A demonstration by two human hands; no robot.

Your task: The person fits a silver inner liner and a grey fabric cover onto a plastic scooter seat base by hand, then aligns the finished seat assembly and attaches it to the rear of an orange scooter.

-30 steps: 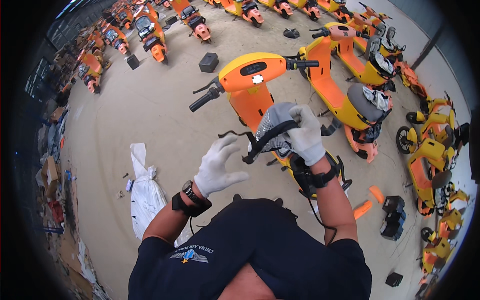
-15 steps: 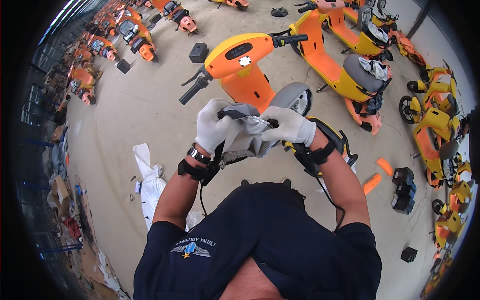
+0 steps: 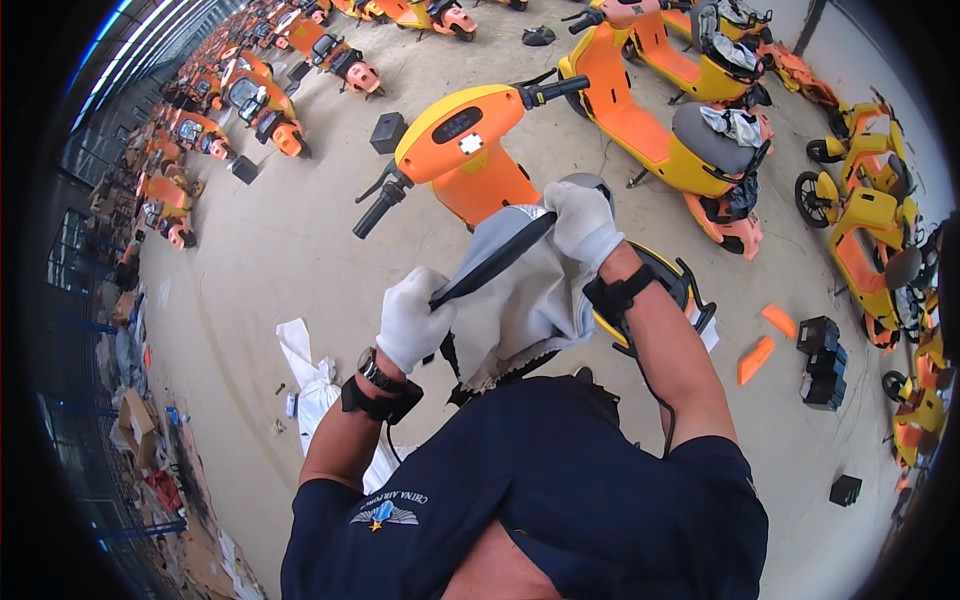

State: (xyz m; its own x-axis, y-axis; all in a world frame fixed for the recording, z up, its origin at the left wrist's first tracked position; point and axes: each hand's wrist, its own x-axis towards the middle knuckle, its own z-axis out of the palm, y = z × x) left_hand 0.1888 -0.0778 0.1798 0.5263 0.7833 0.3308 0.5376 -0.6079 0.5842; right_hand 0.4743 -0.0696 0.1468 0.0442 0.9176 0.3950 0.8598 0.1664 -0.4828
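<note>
A grey seat cover [image 3: 525, 310] with a black band along its upper edge is stretched between my gloved hands. My left hand [image 3: 415, 320] is closed on the band's lower left end. Higher up and to the right, my right hand [image 3: 582, 225] grips the other end. The cover's ragged lower edge hangs in front of my torso. Just beyond it stands an orange and yellow scooter [image 3: 470, 135]; its grey seat [image 3: 588, 181] is mostly hidden behind my right hand and the cover.
Another scooter [image 3: 640, 130] stands to the right, with more parked along both sides. White sheeting [image 3: 312, 375] lies on the floor at my left. Orange panels [image 3: 757, 358] and black boxes [image 3: 822, 365] lie at right. A black box [image 3: 388, 132] sits beyond the handlebar.
My left hand has come down and closer to my body, while my right hand has risen slightly. The bunched cover is now spread out, its black band pulled into a straight slanting line.
</note>
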